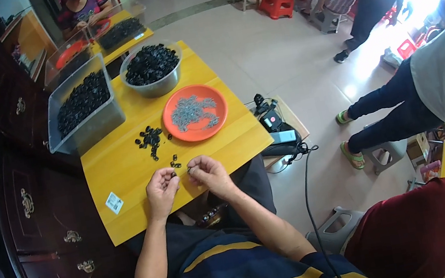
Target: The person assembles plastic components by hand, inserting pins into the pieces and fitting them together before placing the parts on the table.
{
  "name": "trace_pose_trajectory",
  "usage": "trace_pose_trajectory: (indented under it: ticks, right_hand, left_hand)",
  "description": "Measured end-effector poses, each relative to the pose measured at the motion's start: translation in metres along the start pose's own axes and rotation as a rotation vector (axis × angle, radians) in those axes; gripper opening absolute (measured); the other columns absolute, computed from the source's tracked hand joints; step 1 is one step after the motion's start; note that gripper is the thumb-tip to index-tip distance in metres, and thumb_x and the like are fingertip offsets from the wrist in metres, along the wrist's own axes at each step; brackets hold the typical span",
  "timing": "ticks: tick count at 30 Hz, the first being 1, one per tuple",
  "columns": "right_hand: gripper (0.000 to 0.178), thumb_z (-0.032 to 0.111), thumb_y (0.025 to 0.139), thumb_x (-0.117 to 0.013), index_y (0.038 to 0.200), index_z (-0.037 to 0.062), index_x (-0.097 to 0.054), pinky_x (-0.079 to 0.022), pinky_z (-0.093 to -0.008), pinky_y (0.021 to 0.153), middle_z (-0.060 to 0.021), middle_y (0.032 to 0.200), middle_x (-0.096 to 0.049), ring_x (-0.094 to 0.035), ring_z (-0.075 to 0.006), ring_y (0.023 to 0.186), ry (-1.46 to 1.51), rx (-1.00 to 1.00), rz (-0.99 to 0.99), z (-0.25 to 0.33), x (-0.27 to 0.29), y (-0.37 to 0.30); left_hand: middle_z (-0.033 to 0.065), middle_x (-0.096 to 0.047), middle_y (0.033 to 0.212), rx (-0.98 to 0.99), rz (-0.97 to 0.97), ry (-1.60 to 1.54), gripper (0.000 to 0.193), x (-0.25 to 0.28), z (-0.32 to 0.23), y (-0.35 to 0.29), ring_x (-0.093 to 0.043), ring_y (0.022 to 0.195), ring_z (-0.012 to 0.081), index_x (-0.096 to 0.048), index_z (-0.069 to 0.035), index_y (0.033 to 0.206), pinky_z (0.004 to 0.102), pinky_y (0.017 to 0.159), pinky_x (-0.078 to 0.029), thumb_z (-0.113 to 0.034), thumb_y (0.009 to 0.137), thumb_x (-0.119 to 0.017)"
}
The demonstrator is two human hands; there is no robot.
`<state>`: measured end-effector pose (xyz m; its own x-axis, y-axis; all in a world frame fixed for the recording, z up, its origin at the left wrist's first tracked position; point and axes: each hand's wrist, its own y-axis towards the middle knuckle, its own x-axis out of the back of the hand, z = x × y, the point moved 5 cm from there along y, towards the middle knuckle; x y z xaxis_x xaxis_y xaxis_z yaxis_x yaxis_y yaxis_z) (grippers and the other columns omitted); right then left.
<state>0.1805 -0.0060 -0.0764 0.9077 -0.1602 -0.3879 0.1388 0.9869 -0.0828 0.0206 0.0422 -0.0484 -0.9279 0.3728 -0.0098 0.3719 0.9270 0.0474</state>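
Over the near edge of the yellow table, my left hand pinches a small black plastic piece between thumb and fingertips. Close beside it on the right, my right hand has its fingertips pressed together; what they hold is too small to make out. Just beyond my hands lie a few loose black pieces, with a bigger scatter of black pieces farther off. An orange plate right of that scatter bears many small silvery metal parts.
A clear bin and a round tub, both full of black pieces, stand at the table's far side. Dark drawers flank the left. A stool with cables is at right. Another person sits beyond; others are at right.
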Motion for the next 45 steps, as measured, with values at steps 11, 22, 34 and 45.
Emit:
trace_pose_trajectory:
  ticks: [11,22,34,45]
  right_hand:
    - [0.013,0.011,0.097,-0.059,0.108,0.0039,-0.058,-0.051,-0.0231,0.068,0.0006,0.089,-0.061,-0.062,-0.0077,0.077,-0.014,0.015,0.012,0.008,-0.001,0.002]
    - [0.011,0.010,0.097,-0.058,0.105,0.0028,-0.060,-0.051,-0.0236,0.066,-0.0003,0.083,-0.062,-0.060,-0.0077,0.073,-0.094,-0.014,0.057,-0.001,-0.013,0.003]
    - [0.010,0.004,0.096,-0.058,0.106,0.0016,-0.059,-0.051,-0.0245,0.068,-0.0015,0.088,-0.062,-0.062,-0.0109,0.074,-0.064,-0.073,0.025,0.014,-0.010,-0.003]
    - [0.010,0.006,0.097,-0.059,0.105,0.0013,-0.060,-0.050,-0.0213,0.068,-0.0008,0.088,-0.063,-0.060,-0.0076,0.075,-0.122,-0.080,0.030,0.012,-0.013,-0.003]
  left_hand:
    - [-0.0005,-0.060,0.089,-0.003,0.041,-0.041,0.024,-0.001,-0.002,0.000,-0.056,0.074,0.0042,-0.057,-0.001,0.112,0.0184,0.067,-0.047,0.004,0.089,-0.061]
    - [0.0013,-0.063,0.097,0.006,-0.025,0.106,0.026,0.022,0.014,-0.006,-0.060,0.087,0.0082,-0.059,-0.001,0.115,0.0231,0.079,-0.050,-0.001,0.089,-0.063]
    - [-0.0043,-0.061,0.083,-0.160,-0.002,0.089,0.028,0.005,0.001,-0.005,-0.052,0.068,0.0008,-0.064,-0.002,0.112,0.0184,0.065,-0.048,0.004,0.084,-0.067]
    - [-0.0023,-0.063,0.084,-0.166,0.032,0.122,0.026,0.004,-0.002,-0.006,-0.056,0.069,0.0023,-0.066,-0.002,0.110,0.0199,0.066,-0.050,0.004,0.085,-0.068]
